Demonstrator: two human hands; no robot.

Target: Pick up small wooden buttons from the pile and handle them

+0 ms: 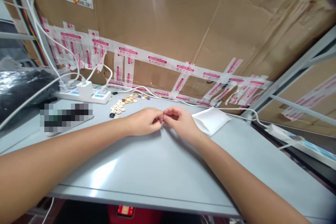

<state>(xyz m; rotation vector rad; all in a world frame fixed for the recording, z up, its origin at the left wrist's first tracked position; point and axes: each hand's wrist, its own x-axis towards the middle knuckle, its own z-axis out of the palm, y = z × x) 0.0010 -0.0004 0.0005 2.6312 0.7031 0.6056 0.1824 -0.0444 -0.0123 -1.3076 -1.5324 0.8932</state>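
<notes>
Above the middle of the grey table, my left hand [145,121] and my right hand [181,120] meet at the fingertips. Both are closed in a pinch, and whatever is between the fingers is too small or hidden to name. Left of my left hand lies a loose group of small buttons [119,106], mostly cream, with yellow, purple and brown ones behind. A few black buttons [112,115] lie at its near edge. Just beyond my right wrist, a flat white paper envelope or sheet [212,120] rests on the table.
A white power strip [101,96] with plugs and cables stands at the back left, before a blurred-out phone-like object [67,119]. Taped cardboard [157,24] walls the back. Another power strip [307,143] runs along the right edge. Black plastic wrapping [26,87] lies far left.
</notes>
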